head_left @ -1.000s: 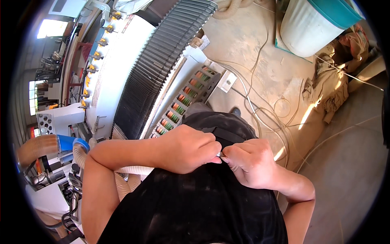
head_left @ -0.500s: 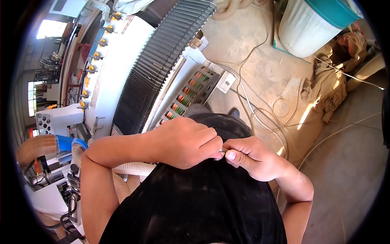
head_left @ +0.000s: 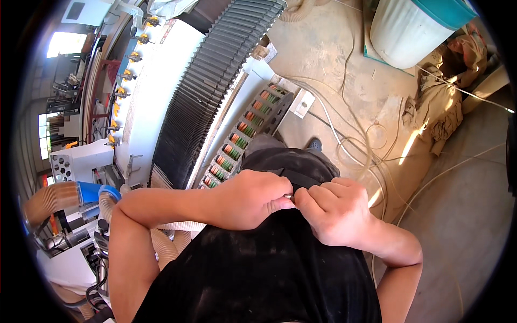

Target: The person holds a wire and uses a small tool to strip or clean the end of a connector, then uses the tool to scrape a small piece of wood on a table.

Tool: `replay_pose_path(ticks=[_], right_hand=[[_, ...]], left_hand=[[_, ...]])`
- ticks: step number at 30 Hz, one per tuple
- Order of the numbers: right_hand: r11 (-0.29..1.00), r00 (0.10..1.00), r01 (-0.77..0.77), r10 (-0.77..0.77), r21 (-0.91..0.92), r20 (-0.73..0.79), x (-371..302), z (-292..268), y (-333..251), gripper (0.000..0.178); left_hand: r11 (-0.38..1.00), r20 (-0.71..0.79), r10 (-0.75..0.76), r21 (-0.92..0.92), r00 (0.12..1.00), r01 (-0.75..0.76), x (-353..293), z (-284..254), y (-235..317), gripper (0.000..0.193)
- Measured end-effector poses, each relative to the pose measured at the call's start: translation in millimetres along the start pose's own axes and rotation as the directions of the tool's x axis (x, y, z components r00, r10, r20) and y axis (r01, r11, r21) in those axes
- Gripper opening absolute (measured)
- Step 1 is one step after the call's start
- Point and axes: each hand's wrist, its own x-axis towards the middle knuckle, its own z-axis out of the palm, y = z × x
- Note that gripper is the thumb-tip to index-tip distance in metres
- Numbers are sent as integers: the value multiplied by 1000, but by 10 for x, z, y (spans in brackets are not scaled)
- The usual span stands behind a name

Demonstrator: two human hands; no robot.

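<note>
My left hand [head_left: 249, 200] and my right hand [head_left: 338, 211] meet in front of my waist, over the black shirt [head_left: 258, 264]. Both are closed, with knuckles up and fingertips almost touching. A small shiny piece [head_left: 289, 197] peeks out at the left thumb and fingertips; the fingers cover most of it, so its kind does not show. Whatever the right fingers pinch is hidden beneath them. Just beyond the fingertips runs a black strap [head_left: 297, 180], lying against the dark clothing.
To the left stands a white machine with a black ribbed bellows cover [head_left: 202, 91] and a slotted rack of orange and green rolls [head_left: 241, 139]. Ribbed hoses [head_left: 164, 247] lie beside my left arm. Loose cables [head_left: 371, 156] cross the floor; a white-and-teal bin [head_left: 404, 37] stands far right.
My right hand has rolled over, so its knuckles face up and its thumb no longer shows. My left hand has shifted slightly nearer to me. The black strap has come into sight.
</note>
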Motion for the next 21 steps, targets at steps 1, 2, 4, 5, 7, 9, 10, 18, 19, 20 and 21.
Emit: replay_pose_path(ticks=[1,2,4,5,7,9,10,18,19,20,21], right_hand=[[1000,1000,-2,2,1,1,0,-13,-13,10],[999,1000,19,-18,-34,26,1,-28,-19,11],[996,998,47,-44,-69,52,9,-26,7,12],[999,998,21,-24,41,53,0,-5,45,11],[990,998,0,-9,141,60,-2,78,94,10],[819,981,-130,188,559,-48,-19,199,149,8],[826,984,-124,172,550,-37,-28,246,185,8],[672,970,-137,238,728,-38,-35,351,182,21],[671,973,-120,226,731,-47,-19,357,196,23],[670,975,-104,213,735,-56,-9,366,204,25],[671,976,-107,211,733,-50,4,384,210,25]], left_hand=[[994,43,-80,-74,996,83,-10,-9,18,18],[994,43,-82,-76,996,85,-15,-13,10,18],[929,149,-147,-319,978,188,-10,-58,-25,16],[929,143,-148,-320,979,187,6,-81,-36,16],[988,23,3,-155,1000,1,73,-129,-41,19],[997,-98,77,-10,992,-78,102,-135,42,22],[981,-200,162,142,966,-135,142,-129,60,26],[871,-406,491,216,771,-442,245,14,-90,37],[872,-413,490,212,768,-442,246,18,-94,37],[871,-417,490,212,765,-442,244,23,-100,38],[871,-421,492,214,762,-443,247,15,-112,39]])
